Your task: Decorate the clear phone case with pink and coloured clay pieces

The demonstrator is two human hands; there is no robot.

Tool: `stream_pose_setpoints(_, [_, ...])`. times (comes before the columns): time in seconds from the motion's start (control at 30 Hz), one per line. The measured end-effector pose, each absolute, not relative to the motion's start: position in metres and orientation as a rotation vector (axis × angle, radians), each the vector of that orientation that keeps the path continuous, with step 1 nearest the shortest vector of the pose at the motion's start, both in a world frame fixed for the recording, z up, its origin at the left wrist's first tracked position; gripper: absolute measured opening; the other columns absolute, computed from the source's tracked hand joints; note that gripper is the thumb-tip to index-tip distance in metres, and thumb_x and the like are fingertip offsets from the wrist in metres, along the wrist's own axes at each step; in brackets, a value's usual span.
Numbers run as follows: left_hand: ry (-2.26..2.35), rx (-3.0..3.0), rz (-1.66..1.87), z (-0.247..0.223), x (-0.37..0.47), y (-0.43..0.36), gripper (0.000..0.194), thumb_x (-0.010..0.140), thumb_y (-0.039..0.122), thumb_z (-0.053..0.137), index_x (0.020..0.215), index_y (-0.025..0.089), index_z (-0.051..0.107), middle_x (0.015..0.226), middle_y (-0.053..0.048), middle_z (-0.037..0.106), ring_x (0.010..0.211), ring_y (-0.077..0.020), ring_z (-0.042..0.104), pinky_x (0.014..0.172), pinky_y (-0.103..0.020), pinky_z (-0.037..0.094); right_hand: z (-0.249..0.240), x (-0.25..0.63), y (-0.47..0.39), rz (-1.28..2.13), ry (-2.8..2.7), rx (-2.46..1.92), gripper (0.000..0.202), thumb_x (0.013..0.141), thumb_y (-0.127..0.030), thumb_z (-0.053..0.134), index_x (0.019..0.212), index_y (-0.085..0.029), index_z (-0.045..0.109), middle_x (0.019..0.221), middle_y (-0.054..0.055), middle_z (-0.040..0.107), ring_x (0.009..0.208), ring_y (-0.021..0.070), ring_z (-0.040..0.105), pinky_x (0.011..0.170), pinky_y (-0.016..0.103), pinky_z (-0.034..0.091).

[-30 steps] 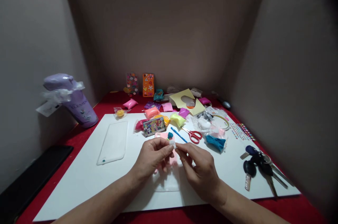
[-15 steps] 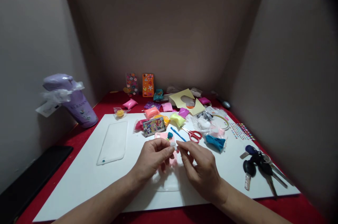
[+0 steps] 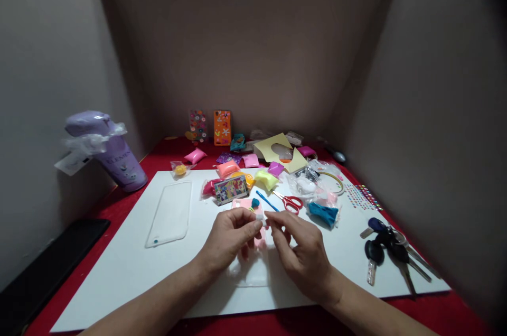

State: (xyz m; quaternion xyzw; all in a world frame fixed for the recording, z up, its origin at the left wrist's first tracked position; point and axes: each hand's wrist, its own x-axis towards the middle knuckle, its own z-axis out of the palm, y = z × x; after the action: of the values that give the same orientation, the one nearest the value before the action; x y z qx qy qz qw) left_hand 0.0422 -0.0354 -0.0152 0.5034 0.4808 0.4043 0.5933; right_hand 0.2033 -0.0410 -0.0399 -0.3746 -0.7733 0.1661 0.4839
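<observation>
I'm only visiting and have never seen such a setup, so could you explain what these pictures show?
There's no machine here: a person works with a bare left hand and right hand. Every picture comes from one camera worn on the person's head, looking forward and down. The left hand pinches a small white piece; the right hand's fingertips are close to it, though I can't tell whether they touch. On the white board lie a clear phone case, red-handled scissors, a blue stick, keys and colourful packets.

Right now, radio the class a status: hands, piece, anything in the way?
Left hand pinching small white piece. Right hand close beside it, contact unclear. Pink case below, partly hidden by hands.
</observation>
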Motion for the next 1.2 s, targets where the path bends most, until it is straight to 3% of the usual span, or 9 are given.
stream_pose_setpoints(0.2, [1.118, 1.170, 0.922, -0.014, 0.042, -0.035, 0.029, 0.070, 0.038, 0.070, 0.064, 0.013, 0.058, 0.053, 0.000, 0.060, 0.037, -0.0059, 0.047, 0.032, -0.015, 0.032, -0.033, 0.202, -0.036, 0.976, -1.648, -1.000, 0.017, 0.089, -0.026, 0.051, 0.099, -0.018, 0.062, 0.088, 0.005, 0.065, 0.072, 0.0160, 0.059, 0.059, 0.025, 0.047])
stream_pose_setpoints(0.47, [1.132, 1.184, 0.930, -0.011, 0.041, -0.036, 0.031, 0.072, 0.041, 0.068, 0.062, 0.013, 0.058, 0.050, 0.001, 0.059, 0.036, -0.0059, 0.047, 0.032, -0.015, 0.032, -0.036, 0.199, -0.029, 1.361, -1.404, -0.905, 0.020, 0.080, -0.036, 0.064, 0.080, -0.017, 0.060, 0.067, -0.002, 0.056, 0.054, 0.0106, 0.052, 0.048, 0.021, 0.042])
stream_pose_setpoints(1.2, [1.155, 1.189, 0.933, -0.015, 0.039, -0.034, 0.021, 0.068, 0.030, 0.070, 0.063, 0.014, 0.058, 0.046, 0.003, 0.057, 0.032, -0.0051, 0.044, 0.030, -0.014, 0.031, -0.032, 0.199, -0.030, 1.440, -1.397, -0.878, 0.029, 0.078, -0.043, 0.066, 0.075, -0.015, 0.058, 0.061, -0.003, 0.054, 0.051, 0.0094, 0.050, 0.049, 0.021, 0.040])
